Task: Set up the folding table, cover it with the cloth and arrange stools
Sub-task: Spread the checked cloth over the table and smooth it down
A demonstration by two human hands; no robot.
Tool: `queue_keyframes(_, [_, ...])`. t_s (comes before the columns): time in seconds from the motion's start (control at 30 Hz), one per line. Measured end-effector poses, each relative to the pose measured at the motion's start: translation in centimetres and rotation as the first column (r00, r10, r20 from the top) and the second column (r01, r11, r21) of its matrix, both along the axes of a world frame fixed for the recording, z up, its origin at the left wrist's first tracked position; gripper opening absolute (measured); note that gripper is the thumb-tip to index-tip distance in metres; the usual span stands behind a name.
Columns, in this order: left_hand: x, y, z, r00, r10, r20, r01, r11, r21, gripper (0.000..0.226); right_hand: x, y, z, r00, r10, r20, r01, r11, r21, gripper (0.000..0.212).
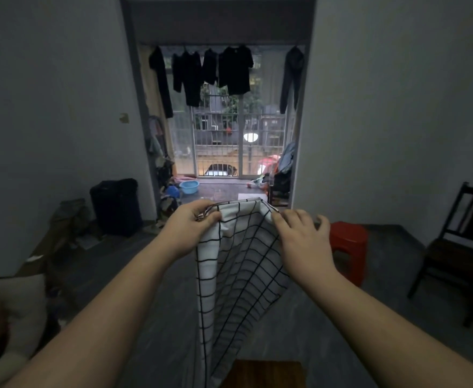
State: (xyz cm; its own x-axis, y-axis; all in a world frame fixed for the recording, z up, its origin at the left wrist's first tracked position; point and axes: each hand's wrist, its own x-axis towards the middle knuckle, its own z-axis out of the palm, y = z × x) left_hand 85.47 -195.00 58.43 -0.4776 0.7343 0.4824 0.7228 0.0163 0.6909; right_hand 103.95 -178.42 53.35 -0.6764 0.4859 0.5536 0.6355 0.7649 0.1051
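Head camera: one wide-angle view from the person's head, facing forward and slightly down. Near field: left hand [193, 221], right hand [303, 239], checked cloth [238, 264] held by both. Far field: balcony doorway [221, 121], centred, straight ahead.

The cloth [238, 261] hangs between the hands, left hand [190, 225] at its 10 o'clock and right hand [302, 239] at its 2 o'clock, with the stool [348, 242] at 3 o'clock, the chair [459, 247] beyond it, the suitcase [116, 207] at 10 o'clock and the tabletop [266, 373] at 6 o'clock.
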Motion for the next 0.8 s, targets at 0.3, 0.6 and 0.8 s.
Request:
queue_keyframes(0.3, [1.8,1.9,0.7,0.986,-0.166,0.008,0.166,0.986,-0.005,0.017,-1.4,2.2,1.5,0.972,0.127,-0.198,-0.161,0.974,-0.163,0.045])
queue_keyframes(0.6, [1.2,2.6,-0.2,0.987,-0.161,0.002,0.161,0.987,-0.015,0.015,-3.1,3.2,1.3,0.908,0.189,-0.373,-0.365,0.794,-0.486,0.023])
queue_keyframes(0.8, [0.4,2.6,-0.8,0.976,-0.164,0.146,0.165,0.986,0.001,0.026,-4.1,3.6,0.5,0.893,0.352,-0.282,-0.451,0.714,-0.535,0.005])
